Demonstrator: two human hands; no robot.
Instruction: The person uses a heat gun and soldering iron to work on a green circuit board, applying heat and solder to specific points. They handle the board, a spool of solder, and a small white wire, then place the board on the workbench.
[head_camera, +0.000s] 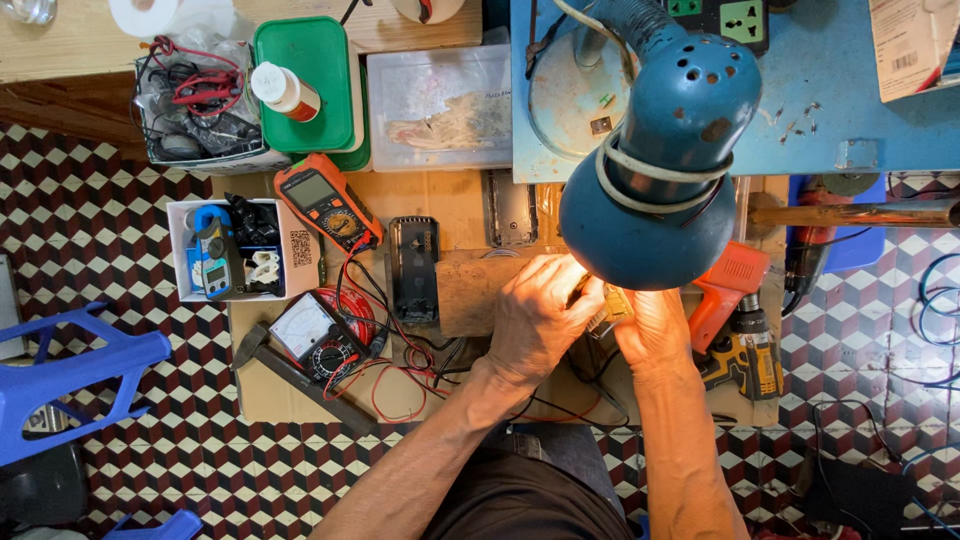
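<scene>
Small yellowish part (612, 305), brightly lit, on wooden block edge between both hands, mostly hidden.

orange multimeter (328, 203), grey screen | white box (296, 252), square code label

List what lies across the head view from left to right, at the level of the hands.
Blue plastic stool → analog meter with red leads → black rectangular casing → left hand → right hand → orange and yellow power drill.
</scene>
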